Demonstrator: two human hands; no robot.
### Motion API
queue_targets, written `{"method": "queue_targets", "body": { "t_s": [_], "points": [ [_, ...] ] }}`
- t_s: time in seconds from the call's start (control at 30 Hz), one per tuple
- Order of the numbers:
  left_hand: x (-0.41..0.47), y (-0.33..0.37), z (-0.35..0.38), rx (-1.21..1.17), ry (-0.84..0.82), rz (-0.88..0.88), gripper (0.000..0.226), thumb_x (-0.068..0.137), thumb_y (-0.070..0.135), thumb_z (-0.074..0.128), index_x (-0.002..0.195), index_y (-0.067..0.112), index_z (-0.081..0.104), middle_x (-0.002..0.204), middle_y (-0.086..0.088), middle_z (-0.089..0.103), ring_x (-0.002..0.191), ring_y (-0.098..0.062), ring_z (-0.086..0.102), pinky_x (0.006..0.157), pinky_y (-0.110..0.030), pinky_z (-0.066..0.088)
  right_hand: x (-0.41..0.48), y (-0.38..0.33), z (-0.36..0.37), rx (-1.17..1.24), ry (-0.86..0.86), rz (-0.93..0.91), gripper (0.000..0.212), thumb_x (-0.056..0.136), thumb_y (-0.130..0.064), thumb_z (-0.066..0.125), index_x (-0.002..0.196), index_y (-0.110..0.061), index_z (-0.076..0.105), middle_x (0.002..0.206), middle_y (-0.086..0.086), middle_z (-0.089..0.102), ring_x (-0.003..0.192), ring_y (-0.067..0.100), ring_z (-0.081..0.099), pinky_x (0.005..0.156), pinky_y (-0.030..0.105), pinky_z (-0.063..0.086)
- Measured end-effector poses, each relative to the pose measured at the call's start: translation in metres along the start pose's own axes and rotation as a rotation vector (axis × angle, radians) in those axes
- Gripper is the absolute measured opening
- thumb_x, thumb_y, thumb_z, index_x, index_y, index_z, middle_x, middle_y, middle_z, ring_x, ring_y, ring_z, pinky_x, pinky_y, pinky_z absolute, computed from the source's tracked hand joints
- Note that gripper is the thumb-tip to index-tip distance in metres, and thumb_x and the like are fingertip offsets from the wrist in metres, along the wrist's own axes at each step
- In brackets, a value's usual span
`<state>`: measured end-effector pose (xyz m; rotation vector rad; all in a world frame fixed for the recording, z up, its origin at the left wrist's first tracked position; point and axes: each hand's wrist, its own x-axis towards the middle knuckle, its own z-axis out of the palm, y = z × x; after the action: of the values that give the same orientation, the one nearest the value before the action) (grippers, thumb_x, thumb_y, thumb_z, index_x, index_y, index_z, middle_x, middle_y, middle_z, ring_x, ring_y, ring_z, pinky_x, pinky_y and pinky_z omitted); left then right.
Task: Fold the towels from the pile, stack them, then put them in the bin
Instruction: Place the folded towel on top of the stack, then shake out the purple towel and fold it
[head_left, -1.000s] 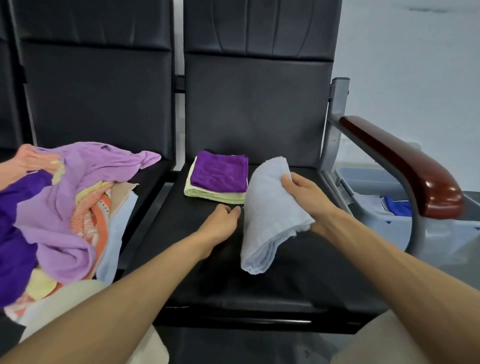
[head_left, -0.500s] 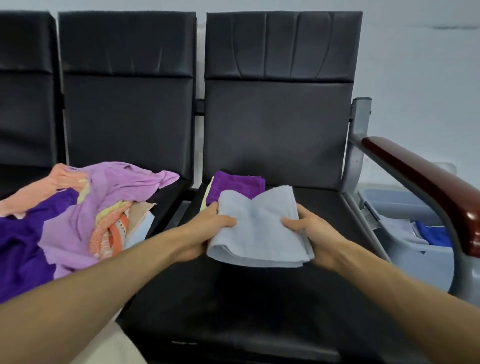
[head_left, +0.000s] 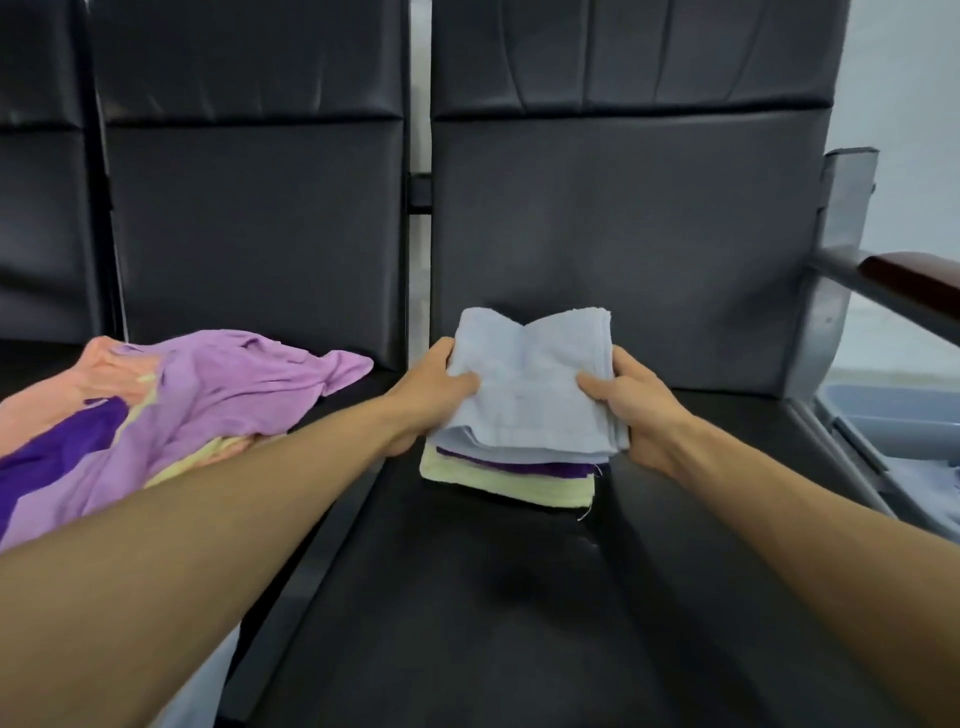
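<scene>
A folded light blue towel (head_left: 527, 384) lies on top of a small stack on the black seat. Under it show a folded purple towel (head_left: 524, 466) and a pale yellow towel (head_left: 498, 480). My left hand (head_left: 431, 395) grips the blue towel's left edge, thumb on top. My right hand (head_left: 631, 405) grips its right edge the same way. The pile of unfolded towels (head_left: 171, 415), lilac, purple, peach and yellow, sits on the seat to the left. The grey bin (head_left: 893, 421) stands at the right edge, partly cut off.
Black seat backs rise right behind the stack. A metal armrest with a dark wooden top (head_left: 904, 283) juts out at the right, between the seat and the bin. The black seat surface (head_left: 519, 597) stretches in front of the stack.
The blue towel, held up by my right hand a second ago, has been taken in both hands and carried forward onto the purple and yellow stack. The view has moved closer.
</scene>
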<state>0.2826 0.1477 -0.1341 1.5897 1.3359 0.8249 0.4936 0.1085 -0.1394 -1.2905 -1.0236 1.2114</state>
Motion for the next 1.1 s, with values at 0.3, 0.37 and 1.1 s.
{"method": "queue_targets", "body": {
  "t_s": [0.3,0.37,1.1],
  "points": [
    [0.008,-0.028,0.008,-0.059,0.132,-0.099,0.037,0.088,0.017,0.064,0.121,0.016,0.048,0.115,0.0,0.059,0.101,-0.018,0.061,0.087,-0.033,0.052,0.026,0.039,0.015,-0.28,0.218,-0.013,0.037,0.089,-0.011,0.06,0.125,-0.012,0.054,0.116,0.002,0.064,0.099,0.021,0.064,0.086,0.039,0.056],
    [-0.005,-0.027,0.003,-0.067,0.101,-0.069,0.038,0.088,0.013,0.065,0.122,0.016,0.049,0.119,-0.002,0.06,0.104,-0.018,0.061,0.091,-0.033,0.052,0.014,0.035,0.02,-0.433,0.276,-0.107,0.038,0.087,-0.009,0.056,0.124,-0.015,0.051,0.115,-0.003,0.058,0.103,0.019,0.059,0.084,0.034,0.051],
    [-0.194,-0.096,-0.179,0.696,0.442,-0.224,0.057,0.089,0.043,0.06,0.137,0.015,0.048,0.136,-0.017,0.046,0.13,-0.035,0.037,0.104,-0.04,0.033,-0.125,0.001,0.214,-1.054,-0.34,-0.378,0.029,0.089,-0.008,0.053,0.113,-0.014,0.068,0.116,0.001,0.067,0.109,0.017,0.061,0.083,0.02,0.042]
  ]
}}
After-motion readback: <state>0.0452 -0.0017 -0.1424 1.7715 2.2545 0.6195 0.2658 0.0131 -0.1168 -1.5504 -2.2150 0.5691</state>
